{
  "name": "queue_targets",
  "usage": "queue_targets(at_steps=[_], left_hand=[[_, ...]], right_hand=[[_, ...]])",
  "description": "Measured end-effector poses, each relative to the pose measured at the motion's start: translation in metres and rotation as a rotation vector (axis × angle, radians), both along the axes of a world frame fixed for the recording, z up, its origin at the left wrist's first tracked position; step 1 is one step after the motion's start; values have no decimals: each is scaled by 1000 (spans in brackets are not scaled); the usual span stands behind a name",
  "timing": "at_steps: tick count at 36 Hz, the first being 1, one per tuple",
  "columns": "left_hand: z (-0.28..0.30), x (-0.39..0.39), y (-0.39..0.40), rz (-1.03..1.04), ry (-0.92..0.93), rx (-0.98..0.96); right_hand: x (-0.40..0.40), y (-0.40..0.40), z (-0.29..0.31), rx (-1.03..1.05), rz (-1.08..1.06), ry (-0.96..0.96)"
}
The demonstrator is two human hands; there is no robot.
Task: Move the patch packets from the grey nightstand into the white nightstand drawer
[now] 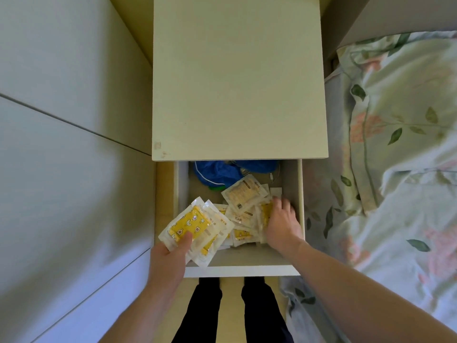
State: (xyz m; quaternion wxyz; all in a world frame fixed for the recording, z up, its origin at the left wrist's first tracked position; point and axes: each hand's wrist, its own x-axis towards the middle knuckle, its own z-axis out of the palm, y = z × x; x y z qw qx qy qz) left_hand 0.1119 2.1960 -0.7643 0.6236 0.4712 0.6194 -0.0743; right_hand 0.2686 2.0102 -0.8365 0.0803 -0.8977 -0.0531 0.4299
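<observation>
Patch packets [195, 226] under left hand's [170, 258] thumb, above open drawer [237, 270].

Yellow star-and-moon print on the patch packets [190, 225], white nightstand [238, 78], blue cloth [217, 170], leaf-and-pink-flower bedding [395, 134].

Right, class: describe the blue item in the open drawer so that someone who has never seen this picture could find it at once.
Start at the white nightstand beside the bed, then drop to its open drawer. At the drawer's far end, partly tucked under the nightstand top, lies the crumpled blue item. It is the only blue thing there; the patch packets in front of it are pale and yellow.
</observation>
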Motion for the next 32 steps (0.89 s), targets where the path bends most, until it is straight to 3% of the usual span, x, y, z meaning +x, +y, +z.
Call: queue_targets(at_steps=[3,7,9,13,17,22,27,32], left_hand=[[4,3,-4,-1,-24,-20],[8,9,-17,-22,-40,-55],[9,14,-25,-47,-41,-79],[7,21,-37,-93,-11,-127],[3,25,-40,-65,51,-45],[1,33,-27,-44,127,74],[-15,33,-15,-293,172,136],[-43,29,-15,-599,242,209]], right_hand=[[-9,1,11,191,-221,108],[-28,11,34,457,-981,675],[-38,9,41,554,-1067,806],[-46,0,41,636,-1102,703],[-35,-10,32,505,-979,472],[-6,-26,20,300,-501,134],[18,-24,10,127,-173,43],[22,-9,4,9,34,83]])
